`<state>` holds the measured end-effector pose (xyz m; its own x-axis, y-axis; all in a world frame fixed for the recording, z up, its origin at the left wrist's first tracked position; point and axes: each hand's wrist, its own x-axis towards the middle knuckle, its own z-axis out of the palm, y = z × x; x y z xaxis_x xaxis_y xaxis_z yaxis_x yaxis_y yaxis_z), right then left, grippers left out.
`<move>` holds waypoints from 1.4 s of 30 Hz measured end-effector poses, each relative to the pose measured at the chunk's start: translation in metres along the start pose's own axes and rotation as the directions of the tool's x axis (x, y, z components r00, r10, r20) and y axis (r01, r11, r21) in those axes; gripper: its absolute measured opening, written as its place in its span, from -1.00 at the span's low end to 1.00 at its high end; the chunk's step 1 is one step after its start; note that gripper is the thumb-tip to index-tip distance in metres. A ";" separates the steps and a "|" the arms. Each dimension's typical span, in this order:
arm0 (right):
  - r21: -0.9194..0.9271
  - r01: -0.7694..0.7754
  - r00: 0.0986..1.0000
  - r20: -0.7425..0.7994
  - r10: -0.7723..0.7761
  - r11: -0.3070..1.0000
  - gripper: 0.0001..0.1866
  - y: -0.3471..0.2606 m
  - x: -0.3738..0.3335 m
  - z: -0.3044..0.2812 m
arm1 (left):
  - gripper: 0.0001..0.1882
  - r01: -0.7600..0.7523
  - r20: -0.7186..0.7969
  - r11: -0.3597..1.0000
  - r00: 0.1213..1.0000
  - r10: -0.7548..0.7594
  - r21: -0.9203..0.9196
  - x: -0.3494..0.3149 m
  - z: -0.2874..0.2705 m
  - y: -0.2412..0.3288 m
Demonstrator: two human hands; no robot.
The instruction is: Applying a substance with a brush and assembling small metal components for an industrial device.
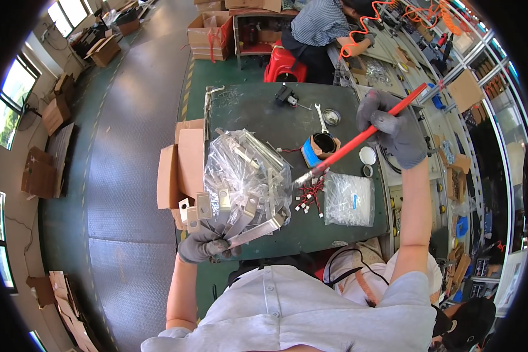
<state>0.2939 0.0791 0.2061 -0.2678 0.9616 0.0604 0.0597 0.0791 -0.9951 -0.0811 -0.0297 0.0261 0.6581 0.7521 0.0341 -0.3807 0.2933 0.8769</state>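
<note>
My left hand [202,245], in a grey glove, is closed on several metal brackets [254,232], flat strips with bent, holed ends that fan out from the fingers. Wrapped round the red handle of a brush [349,145] is my gloved right hand [398,130]. The brush slants down to the left, its pale tip over the table beside the brackets. Beyond the left hand lies a clear plastic bag [232,155] with more metal strips in and on it. Under the brush handle stands an open, dark-mouthed container [312,155] in a blue and brown box.
On the green table [264,111] lie a wrench [320,117], a small round tin [331,117], a black device [287,95], red and black wires [312,193] and a bag of white parts [349,202]. A cardboard box [190,152] adjoins the left edge. A co-worker [317,32] sits beyond.
</note>
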 end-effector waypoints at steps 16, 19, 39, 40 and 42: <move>0.232 0.047 0.944 0.307 -0.119 0.971 -0.84 0.003 0.019 0.015 | -0.73 0.158 0.140 0.987 0.979 -0.151 -0.040 0.011 0.025 0.016; 0.203 0.044 0.938 0.328 -0.110 0.978 -0.85 0.007 0.024 0.015 | -0.74 0.102 0.180 0.993 0.979 -0.090 -0.054 0.010 0.024 0.011; 0.240 0.060 0.937 0.320 -0.137 0.969 -0.90 0.003 0.026 0.029 | -0.86 0.304 0.277 0.953 0.916 -0.290 -0.007 0.014 0.010 0.001; 0.239 0.061 0.937 0.320 -0.138 0.969 -0.90 0.002 0.027 0.031 | -0.86 0.300 0.300 0.954 0.909 -0.288 0.006 0.016 0.011 0.002; 0.152 0.039 0.950 0.299 -0.084 0.988 -0.79 0.000 0.029 0.034 | -0.85 0.316 0.286 0.948 0.906 -0.312 0.032 0.018 0.016 0.007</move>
<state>0.2535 0.0981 0.2053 -0.5474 0.8286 0.1172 -0.0976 0.0760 -0.9923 -0.0616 -0.0233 0.0405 0.9006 0.4215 -0.1055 -0.1322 0.4971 0.8576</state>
